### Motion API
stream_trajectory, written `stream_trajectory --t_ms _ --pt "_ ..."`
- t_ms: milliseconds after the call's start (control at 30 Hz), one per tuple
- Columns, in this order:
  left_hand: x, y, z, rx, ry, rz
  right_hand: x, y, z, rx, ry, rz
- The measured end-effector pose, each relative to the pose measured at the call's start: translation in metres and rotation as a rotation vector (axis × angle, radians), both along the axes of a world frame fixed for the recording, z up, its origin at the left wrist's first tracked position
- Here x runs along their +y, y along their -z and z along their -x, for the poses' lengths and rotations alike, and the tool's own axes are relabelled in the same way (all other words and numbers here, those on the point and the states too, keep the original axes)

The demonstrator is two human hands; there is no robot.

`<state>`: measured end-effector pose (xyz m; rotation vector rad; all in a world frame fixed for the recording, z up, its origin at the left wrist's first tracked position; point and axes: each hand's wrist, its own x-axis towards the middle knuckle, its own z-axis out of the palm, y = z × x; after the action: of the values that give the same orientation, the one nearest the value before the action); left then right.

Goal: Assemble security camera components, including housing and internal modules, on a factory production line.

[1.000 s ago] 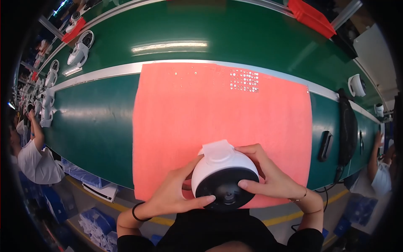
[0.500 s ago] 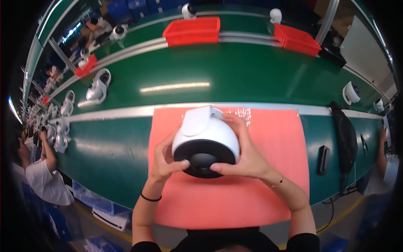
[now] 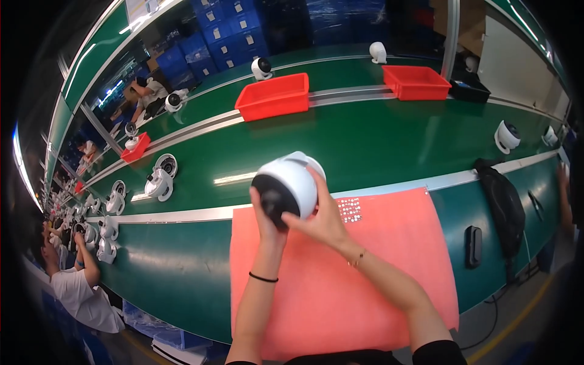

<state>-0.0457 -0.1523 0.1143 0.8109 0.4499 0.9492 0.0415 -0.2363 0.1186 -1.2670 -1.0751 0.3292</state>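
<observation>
A round white fan with a black face is held up in the air above a pink mat, at the edge of a green conveyor belt. The left hand cups its underside, fingers wrapped against the dark face, seemingly to bear its weight. The right hand clasps the white side, fingers spread, steadying it. Similar white fans and a red bin sit on the belt beyond.

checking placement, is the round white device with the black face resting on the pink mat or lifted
Lifted: both hands, left hand and right hand, hold the round white device above the pink mat.
</observation>
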Motion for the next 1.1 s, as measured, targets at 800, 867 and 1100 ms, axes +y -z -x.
stream_trajectory --t_ms 800,867,1100 --pt "-0.032 0.070 0.026 0.771 0.202 -1.214 -0.041 0.070 -0.004 -0.728 -0.188 0.414" --pt "-0.033 0.074 0.026 0.781 0.185 -1.245 -0.042 0.062 -0.006 -0.697 -0.170 0.328" --pt "-0.034 0.065 0.021 0.737 0.192 -1.270 -0.043 0.060 -0.015 -0.604 -0.176 0.258"
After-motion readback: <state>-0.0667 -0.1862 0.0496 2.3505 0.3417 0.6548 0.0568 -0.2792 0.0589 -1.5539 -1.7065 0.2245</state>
